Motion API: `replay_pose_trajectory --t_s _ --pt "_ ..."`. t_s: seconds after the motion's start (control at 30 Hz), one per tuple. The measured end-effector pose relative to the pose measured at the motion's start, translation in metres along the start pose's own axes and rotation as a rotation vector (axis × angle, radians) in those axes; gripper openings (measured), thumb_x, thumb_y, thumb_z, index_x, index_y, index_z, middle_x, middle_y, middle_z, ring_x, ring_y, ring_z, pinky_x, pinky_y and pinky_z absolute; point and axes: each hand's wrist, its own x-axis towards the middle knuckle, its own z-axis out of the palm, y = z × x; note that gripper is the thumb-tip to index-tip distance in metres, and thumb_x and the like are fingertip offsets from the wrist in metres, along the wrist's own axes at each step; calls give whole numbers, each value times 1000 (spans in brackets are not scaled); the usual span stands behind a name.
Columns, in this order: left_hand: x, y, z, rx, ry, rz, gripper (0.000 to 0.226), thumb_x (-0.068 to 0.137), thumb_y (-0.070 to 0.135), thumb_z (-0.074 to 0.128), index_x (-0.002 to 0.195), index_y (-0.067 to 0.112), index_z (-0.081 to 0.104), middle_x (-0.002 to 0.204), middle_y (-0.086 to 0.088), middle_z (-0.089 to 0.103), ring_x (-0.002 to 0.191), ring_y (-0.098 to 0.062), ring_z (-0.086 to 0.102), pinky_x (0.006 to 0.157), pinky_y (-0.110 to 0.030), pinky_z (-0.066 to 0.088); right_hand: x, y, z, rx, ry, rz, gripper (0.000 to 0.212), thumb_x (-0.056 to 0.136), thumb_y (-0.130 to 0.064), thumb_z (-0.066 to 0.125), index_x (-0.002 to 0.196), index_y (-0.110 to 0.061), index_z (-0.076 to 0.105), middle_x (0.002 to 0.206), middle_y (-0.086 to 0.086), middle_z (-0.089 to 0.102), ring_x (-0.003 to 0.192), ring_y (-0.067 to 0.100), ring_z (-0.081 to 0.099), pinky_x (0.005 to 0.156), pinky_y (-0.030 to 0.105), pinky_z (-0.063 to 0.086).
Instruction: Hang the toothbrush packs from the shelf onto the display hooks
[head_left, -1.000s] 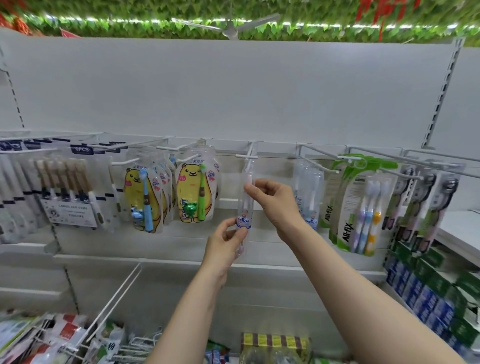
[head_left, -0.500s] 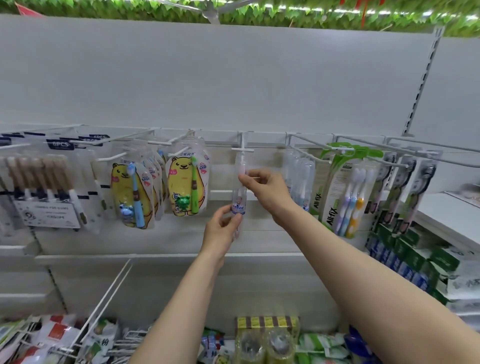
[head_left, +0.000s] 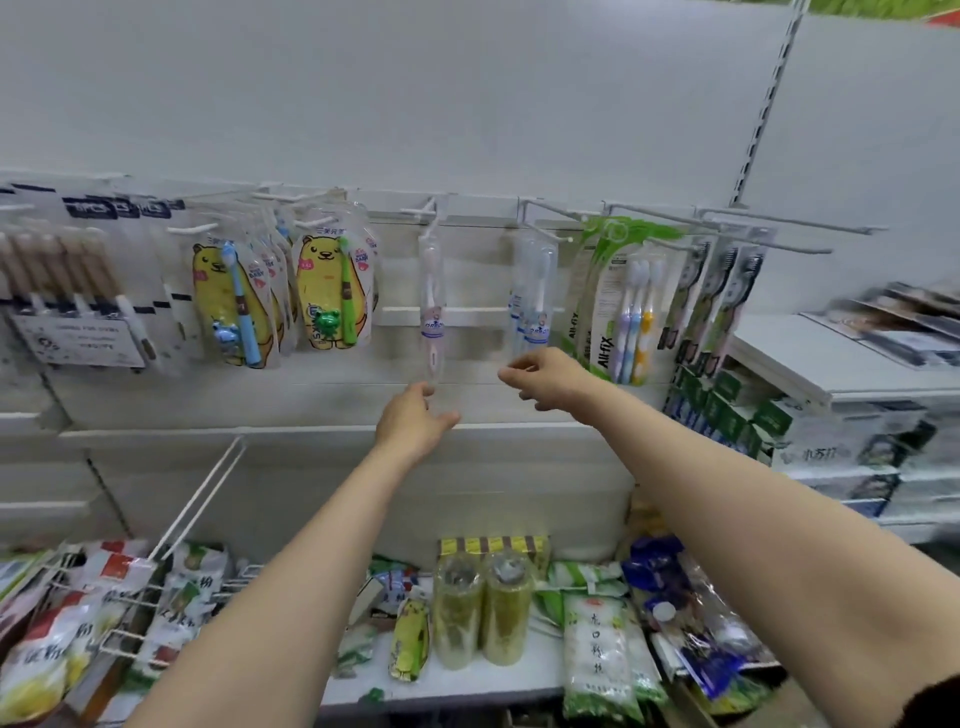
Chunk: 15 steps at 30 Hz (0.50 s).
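While the clear pack hangs from its white hook on the wall, the left hand is right under it. The fingertips of that hand reach up to the bottom end of the pack, and the picture is too blurry there to tell if they touch it or pinch it. The pack hangs straight down and has a small pink and white toothbrush inside. To the right of the pack, the right hand is held up in the air with its fingers loosely curled, and it holds nothing. Just above that hand hang more clear packs on the next hook. To the left of the pack hang the yellow bear packs, one with a green brush and one with a blue brush. Far to the right of the pack are the green packs with three brushes in them, and then dark brushes. Below the pack is a low shelf with bags of food and two round jars on it.
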Motion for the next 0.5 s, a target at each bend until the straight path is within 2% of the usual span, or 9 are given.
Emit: replay_pose_trajectory --t_s 0.07,0.13,0.2,0.27,0.5 --pt "-16 17 0 180 -35 74 61 86 34 74 140 21 49 138 -10 55 124 -29 54 102 -40 46 -19 10 -22 -193 -13 -49 43 97 -41 61 127 -11 64 119 7 67 106 26 62 94 38 51" --pt "-31 40 6 328 -54 156 61 85 35 74 139 26 49 140 -9 53 126 -29 52 103 -41 46 -41 22 -48 -400 -2 -84 48 98 -42 58 135 -12 58 131 7 62 119 27 57 101 36 45" --pt "-50 70 18 410 -64 236 62 84 35 75 140 28 48 140 -8 52 129 -29 49 105 -42 44 -66 38 -79 -566 21 -123 51 98 -44 57 140 -14 53 140 8 57 128 29 52 103 38 43" --pt "-73 104 36 463 -64 314 63 85 38 74 141 29 46 140 -10 51 129 -31 48 107 -44 42 -95 58 -113 -688 64 -168 52 98 -45 57 140 -15 51 141 9 56 128 29 52 103 40 45" --pt "-171 223 119 505 9 475 62 92 51 58 145 24 41 144 -8 46 132 -31 44 105 -47 43 -210 133 -241 -824 314 -247 50 100 -44 52 141 -15 49 143 10 52 131 30 45 103 45 44"
